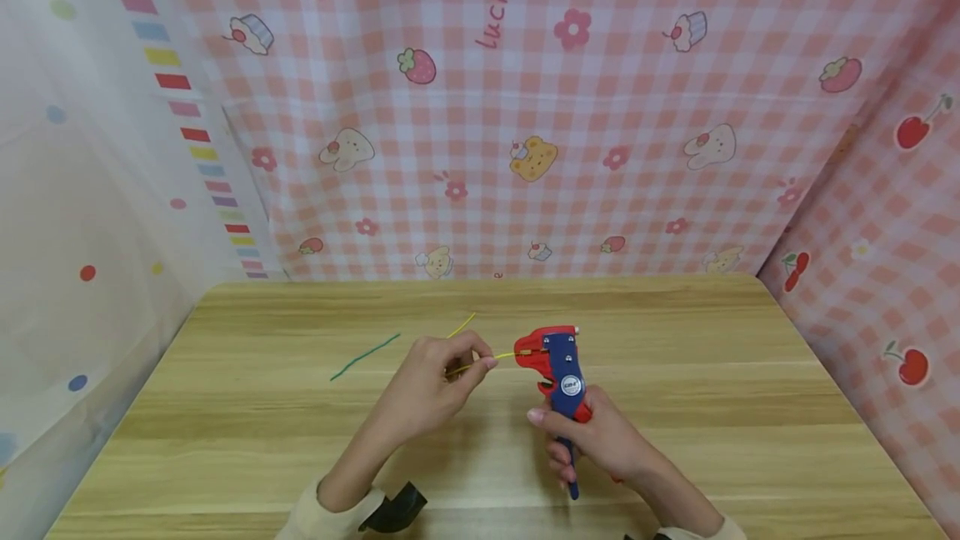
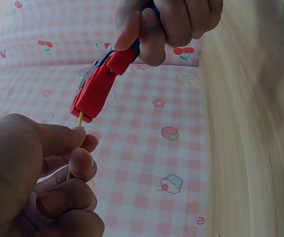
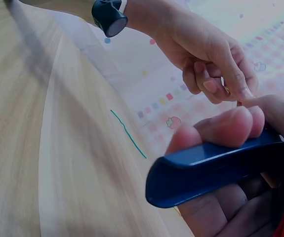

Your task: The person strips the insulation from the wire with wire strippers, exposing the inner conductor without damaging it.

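My left hand (image 1: 435, 382) pinches a thin yellow wire (image 1: 504, 356) between thumb and forefinger. One end of the wire runs into the red jaws of a red and blue wire stripper (image 1: 558, 365); another stretch of yellow shows behind the hand. My right hand (image 1: 600, 436) grips the stripper by its handles, with the head pointing toward the left hand. In the left wrist view the yellow wire (image 2: 80, 118) enters the tip of the red head (image 2: 95, 94). The right wrist view shows fingers wrapped about the blue handle (image 3: 211, 170).
A short green wire (image 1: 365, 357) lies on the wooden table (image 1: 262, 440), left of the left hand. Pink checked cloth (image 1: 480, 107) hangs behind the table, with more cloth at both sides.
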### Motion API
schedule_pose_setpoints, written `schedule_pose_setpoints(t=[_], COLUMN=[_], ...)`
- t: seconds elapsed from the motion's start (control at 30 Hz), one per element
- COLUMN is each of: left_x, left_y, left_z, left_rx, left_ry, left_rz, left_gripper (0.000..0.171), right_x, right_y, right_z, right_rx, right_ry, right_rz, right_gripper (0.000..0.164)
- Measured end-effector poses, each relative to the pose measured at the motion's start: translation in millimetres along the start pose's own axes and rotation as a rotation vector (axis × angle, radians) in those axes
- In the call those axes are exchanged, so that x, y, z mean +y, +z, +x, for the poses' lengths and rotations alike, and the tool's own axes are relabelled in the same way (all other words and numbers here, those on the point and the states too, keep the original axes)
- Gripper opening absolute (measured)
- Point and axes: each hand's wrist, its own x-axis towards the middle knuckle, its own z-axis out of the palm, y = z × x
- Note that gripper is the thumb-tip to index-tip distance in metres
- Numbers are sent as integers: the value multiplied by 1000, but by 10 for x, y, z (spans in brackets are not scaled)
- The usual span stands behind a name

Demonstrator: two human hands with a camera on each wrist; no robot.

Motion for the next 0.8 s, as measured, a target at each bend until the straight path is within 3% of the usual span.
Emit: schedule_pose_setpoints(t=[0.2, 0.47, 0.8], left_x=[9, 11, -7], left_y=[-19, -17, -36], left_z=[2, 11, 7], left_rx=[-2, -14, -16], left_ry=[-15, -33, -47], left_rz=[1, 25, 17], left_gripper=[9, 6, 7], right_x=[1, 17, 29], right_y=[42, 39, 18], right_z=[7, 24, 33], right_rx=[30, 195, 98], right_ry=[16, 114, 65], right_rz=[26, 32, 58], right_gripper=[26, 37, 32])
